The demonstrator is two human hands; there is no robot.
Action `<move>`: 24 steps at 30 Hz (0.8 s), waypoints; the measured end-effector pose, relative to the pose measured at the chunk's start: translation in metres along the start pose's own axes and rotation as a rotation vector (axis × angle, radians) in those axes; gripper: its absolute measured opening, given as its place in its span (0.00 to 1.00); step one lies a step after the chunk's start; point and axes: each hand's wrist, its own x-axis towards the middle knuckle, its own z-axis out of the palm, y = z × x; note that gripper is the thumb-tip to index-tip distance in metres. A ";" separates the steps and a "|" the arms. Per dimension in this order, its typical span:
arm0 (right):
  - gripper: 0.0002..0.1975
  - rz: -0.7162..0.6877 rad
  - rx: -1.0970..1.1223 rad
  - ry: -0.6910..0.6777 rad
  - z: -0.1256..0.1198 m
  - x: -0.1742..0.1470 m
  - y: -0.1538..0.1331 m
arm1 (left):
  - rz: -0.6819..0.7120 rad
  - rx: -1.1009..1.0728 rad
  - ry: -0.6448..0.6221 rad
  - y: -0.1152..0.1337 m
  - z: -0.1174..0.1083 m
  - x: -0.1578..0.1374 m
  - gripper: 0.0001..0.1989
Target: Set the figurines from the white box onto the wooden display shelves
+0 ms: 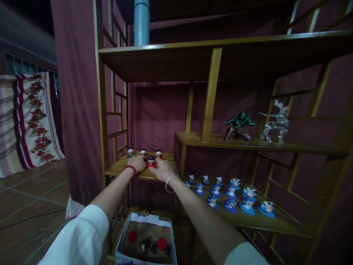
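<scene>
Left hand and right hand flank red-bodied, black-haired figurine, cannot tell if grasped; below grip, open white-edged cardboard box contains red discs, dark figurines.

Above the small brown wooden shelf, the air is open from the front, up to the long brown wooden board that makes a roof over it. On the left side, the wooden lattice closes the way (only narrow gaps are between its bars), and on the right there stands a wooden post. At the back, three small black-haired figurines form a row with narrow gaps. The red-clothed, black-haired figurine blocks the middle, between the left hand and the right hand. Bare wood remains at the front left corner.
</scene>
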 end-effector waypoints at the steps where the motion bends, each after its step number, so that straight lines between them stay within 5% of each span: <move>1: 0.15 0.005 -0.002 -0.001 0.000 0.000 0.000 | -0.003 -0.002 0.000 0.000 0.000 0.000 0.19; 24: 0.15 -0.001 -0.013 0.001 -0.004 -0.003 -0.003 | -0.015 -0.010 0.004 -0.005 0.005 0.004 0.18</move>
